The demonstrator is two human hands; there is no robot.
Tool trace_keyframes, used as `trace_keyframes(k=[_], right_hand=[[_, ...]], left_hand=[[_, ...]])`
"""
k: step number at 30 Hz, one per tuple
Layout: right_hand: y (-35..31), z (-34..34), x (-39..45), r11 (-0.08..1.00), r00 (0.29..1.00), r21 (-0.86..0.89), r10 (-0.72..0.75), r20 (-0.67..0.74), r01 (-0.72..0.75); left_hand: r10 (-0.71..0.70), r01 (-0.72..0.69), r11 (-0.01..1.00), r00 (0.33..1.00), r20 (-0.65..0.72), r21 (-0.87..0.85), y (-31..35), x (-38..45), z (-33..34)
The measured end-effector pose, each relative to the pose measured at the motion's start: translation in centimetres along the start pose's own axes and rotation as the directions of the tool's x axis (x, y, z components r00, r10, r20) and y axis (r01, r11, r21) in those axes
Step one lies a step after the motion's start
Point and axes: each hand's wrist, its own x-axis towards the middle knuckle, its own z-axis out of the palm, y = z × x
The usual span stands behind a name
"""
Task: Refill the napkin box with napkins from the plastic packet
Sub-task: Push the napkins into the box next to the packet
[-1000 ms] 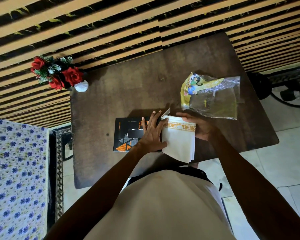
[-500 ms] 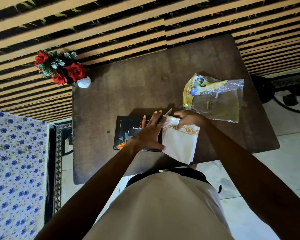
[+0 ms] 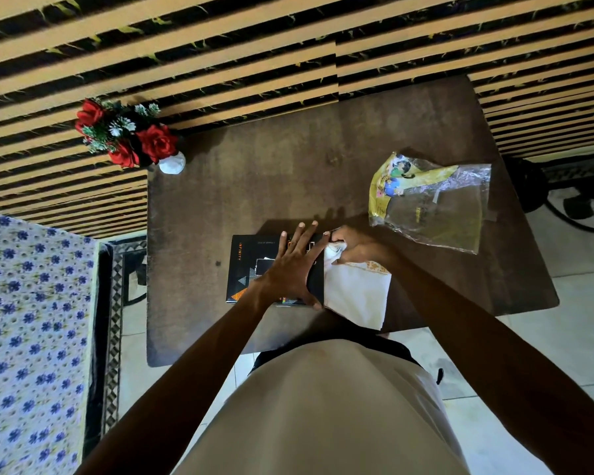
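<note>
A black napkin box [image 3: 246,269] with orange lettering lies flat near the front edge of the brown table [image 3: 288,186]. My left hand [image 3: 294,269] lies flat on the box's right half, fingers spread. A stack of white napkins [image 3: 355,296] with a gold patterned border lies against the box's right end. My right hand [image 3: 357,246] grips the stack's far left corner, at the box's open end. The clear and yellow plastic packet [image 3: 432,200] lies crumpled at the right of the table and looks empty.
A white vase of red artificial roses [image 3: 131,138] stands at the table's far left corner. A blue-flowered cloth [image 3: 31,337] covers furniture on the left. A dark stand [image 3: 563,190] sits on the tiled floor at the right. A striped wall runs behind the table.
My right hand has slid from the stack's far right edge to its far left corner beside the box. The napkins have shifted towards the box. My left hand has stayed on the box.
</note>
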Motion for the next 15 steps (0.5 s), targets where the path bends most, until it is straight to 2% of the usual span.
trace_keyframes(k=[1,3,5,7,9,11,15], right_hand=[[-0.4,0.2,0.2,0.999,0.999,-0.047,-0.016,-0.036,0.014],[-1.9,1.1,0.8,0.957,0.988,-0.287,-0.073,-0.133,0.032],[-2.4,1.9,1.7,0.901,0.976,-0.434,-0.09,-0.197,-0.005],[-2.2,2.4,2.4,0.906,0.957,-0.42,-0.08,-0.277,-0.046],[-2.0,1.9,2.7,0.957,0.938,-0.276,-0.01,-0.345,-0.091],[-1.6,1.7,2.8,0.985,0.94,-0.148,0.038,-0.338,-0.093],[-1.8,1.3,3.0,0.974,0.935,-0.172,0.08,-0.346,-0.147]], left_hand=[[0.006,-0.006,1.0,1.0,-0.009,-0.012,0.0,-0.1,0.1],[0.008,-0.009,1.0,1.0,-0.028,-0.029,0.0,-0.3,0.1],[0.002,-0.004,0.999,0.999,-0.046,-0.046,0.0,-0.3,0.1],[0.01,-0.014,0.998,0.998,-0.062,-0.069,-0.1,-0.3,0.1],[0.02,-0.028,0.995,0.997,-0.077,-0.099,-0.1,-0.6,0.2],[0.027,-0.037,0.993,0.996,-0.09,-0.11,-0.1,-0.9,0.4],[0.022,-0.035,0.992,0.994,-0.107,-0.122,0.2,-0.9,0.2]])
